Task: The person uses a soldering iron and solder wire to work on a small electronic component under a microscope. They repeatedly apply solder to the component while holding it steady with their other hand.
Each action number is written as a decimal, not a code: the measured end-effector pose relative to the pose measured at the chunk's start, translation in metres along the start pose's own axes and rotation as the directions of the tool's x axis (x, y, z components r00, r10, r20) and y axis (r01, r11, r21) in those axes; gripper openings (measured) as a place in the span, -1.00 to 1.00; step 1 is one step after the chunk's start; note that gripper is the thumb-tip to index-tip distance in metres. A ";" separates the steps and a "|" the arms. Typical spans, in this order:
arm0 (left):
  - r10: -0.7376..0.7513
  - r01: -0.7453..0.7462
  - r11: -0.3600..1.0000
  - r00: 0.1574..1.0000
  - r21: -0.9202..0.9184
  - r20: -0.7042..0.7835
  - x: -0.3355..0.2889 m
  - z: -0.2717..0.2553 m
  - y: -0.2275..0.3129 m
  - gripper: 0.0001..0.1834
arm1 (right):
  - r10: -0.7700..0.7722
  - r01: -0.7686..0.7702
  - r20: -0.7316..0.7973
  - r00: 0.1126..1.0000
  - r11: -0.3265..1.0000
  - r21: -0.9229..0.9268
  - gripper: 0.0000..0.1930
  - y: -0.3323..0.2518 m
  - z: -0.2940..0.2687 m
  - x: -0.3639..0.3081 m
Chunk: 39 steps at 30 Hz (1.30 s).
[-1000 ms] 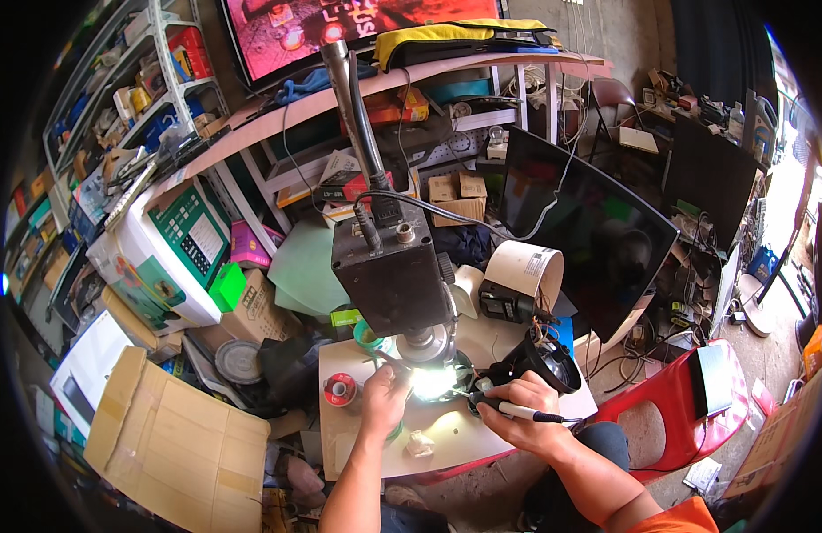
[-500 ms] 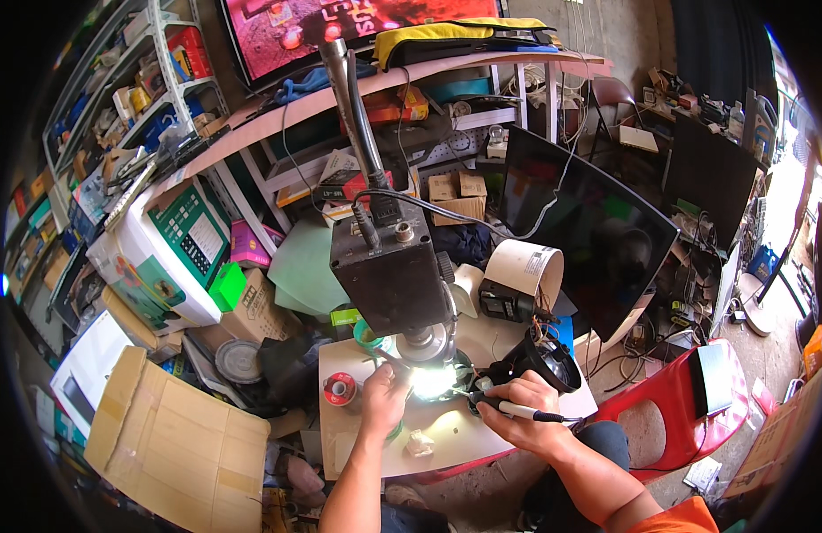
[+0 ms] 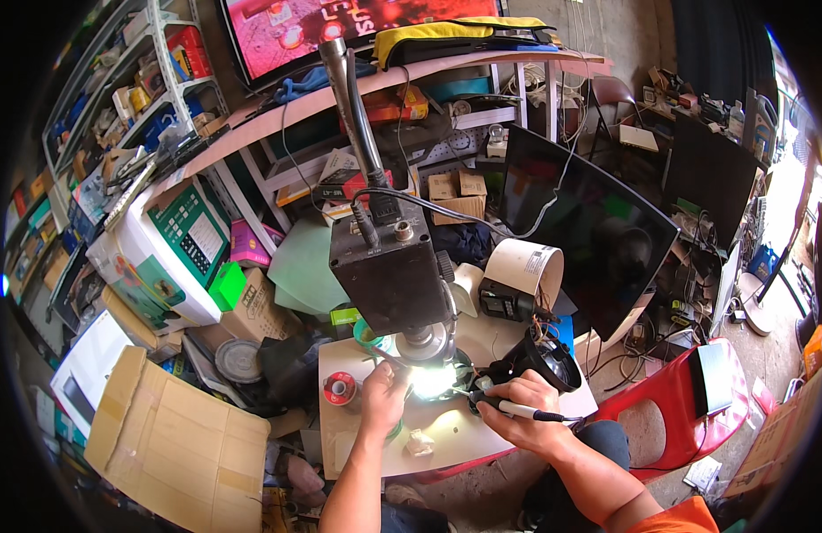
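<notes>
Under the black camera-like box [image 3: 389,275] on its metal post, a bright light [image 3: 431,382] washes out the work spot. My right hand [image 3: 524,404] grips a soldering iron [image 3: 528,411] with a white and black handle, its tip end reaching left toward the glare. At the light's left edge my left hand [image 3: 384,395] is closed, fingers pinched; glare and the fingers hide what they hold. Dark parts lie between the hands, too unclear to name. Beside my left hand stands a red spool of solder wire [image 3: 341,389]. A small whitish lump [image 3: 420,442] lies nearer me on the pale tabletop [image 3: 464,451].
A black round housing with wires [image 3: 553,362] and a cream cylinder [image 3: 526,271] stand at the right back. Beyond leans a large dark screen [image 3: 588,226]. A red stool [image 3: 686,422] is to the right, an open cardboard box [image 3: 180,444] to the left.
My hands and the soldering iron stay in nearly the same place. Only the picture on the lit screen at the back has shifted slightly.
</notes>
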<state>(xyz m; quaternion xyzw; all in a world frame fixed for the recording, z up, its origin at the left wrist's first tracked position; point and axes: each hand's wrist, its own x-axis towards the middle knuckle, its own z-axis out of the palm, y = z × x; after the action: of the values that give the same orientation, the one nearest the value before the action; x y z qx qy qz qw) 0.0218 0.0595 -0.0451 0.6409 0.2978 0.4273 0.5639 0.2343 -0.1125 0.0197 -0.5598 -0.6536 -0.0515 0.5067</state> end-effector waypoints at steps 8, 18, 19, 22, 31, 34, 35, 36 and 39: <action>0.012 -0.012 0.999 1.000 -0.031 -0.011 0.000 0.001 0.002 -0.88 | 0.013 -0.013 -0.004 1.000 1.000 0.007 -0.82 -0.001 0.000 0.000; -0.026 0.030 0.996 0.998 -0.083 0.052 -0.004 -0.009 -0.003 -0.84 | -0.025 0.025 0.002 1.000 1.000 -0.013 -0.82 0.000 -0.001 0.000; -0.023 0.027 0.997 0.998 -0.073 0.052 -0.004 -0.009 -0.003 -0.84 | -0.020 0.020 0.004 1.000 1.000 -0.013 -0.82 0.000 -0.001 0.000; -0.007 0.009 0.999 0.999 -0.053 0.044 -0.003 -0.008 -0.001 -0.83 | -0.002 0.002 0.006 1.000 1.000 -0.012 -0.83 -0.001 -0.001 0.000; 0.040 -0.039 0.999 0.999 -0.036 0.014 -0.002 -0.006 -0.007 -0.81 | 0.000 0.000 0.005 1.000 1.000 -0.005 -0.82 -0.001 -0.001 0.001; 0.002 -0.001 1.000 1.000 -0.030 0.020 -0.002 -0.008 -0.008 -0.84 | -0.008 0.008 0.002 1.000 1.000 -0.007 -0.82 0.000 -0.001 0.000; -0.022 0.023 0.999 0.999 -0.036 0.026 -0.002 -0.009 -0.008 -0.86 | -0.009 0.009 0.002 1.000 1.000 -0.005 -0.82 0.000 -0.001 0.001; -0.046 0.047 0.998 0.998 -0.042 0.032 -0.002 -0.010 -0.008 -0.87 | -0.011 0.011 0.001 1.000 1.000 -0.004 -0.82 0.000 -0.001 0.001; -0.025 0.027 0.997 0.999 -0.072 0.037 -0.002 -0.009 -0.010 -0.88 | 0.007 -0.007 -0.001 1.000 1.000 0.005 -0.82 0.001 -0.001 0.000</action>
<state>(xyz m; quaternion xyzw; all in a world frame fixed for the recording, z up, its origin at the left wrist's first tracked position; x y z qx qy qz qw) 0.0137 0.0641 -0.0552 0.6238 0.2802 0.4187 0.5975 0.2350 -0.1127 0.0196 -0.5608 -0.6516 -0.0482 0.5086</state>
